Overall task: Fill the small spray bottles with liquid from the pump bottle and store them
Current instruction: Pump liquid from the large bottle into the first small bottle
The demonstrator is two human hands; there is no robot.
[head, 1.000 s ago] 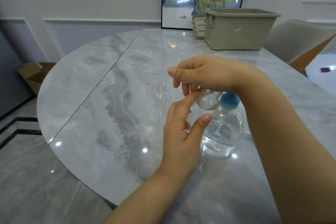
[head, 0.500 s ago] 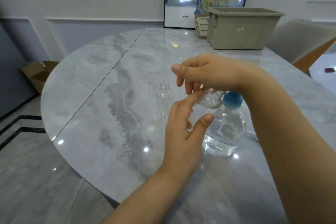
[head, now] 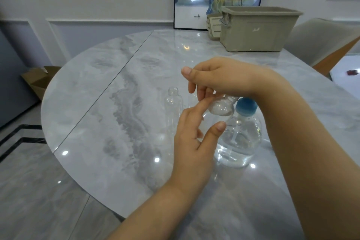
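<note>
From the head view, the right hand (head: 224, 80) comes in from 3 o'clock and holds a small clear spray bottle (head: 221, 108) up in the air, tipped over, with its fingers curled round the top part. The left hand (head: 192, 138) reaches up from 6 o'clock with loose, spread fingers; one fingertip touches the side of that little bottle, and the thumb sticks out and holds nothing. Just behind the held bottle, toward 3 o'clock, stands the pump bottle (head: 240, 138) with a blue top, with clear liquid in it. A second small bottle (head: 173, 107) stands upright with no cap, just beside the hands toward 9 o'clock. Far off at 1 o'clock sits a tan bin (head: 257, 29) on the marble surface (head: 116, 84). The little bottles look light and thin, so they could tip over easily. They look smooth and may slip, so it seems best to hold one round its middle. The pump bottle looks heavier because of the liquid.
</note>
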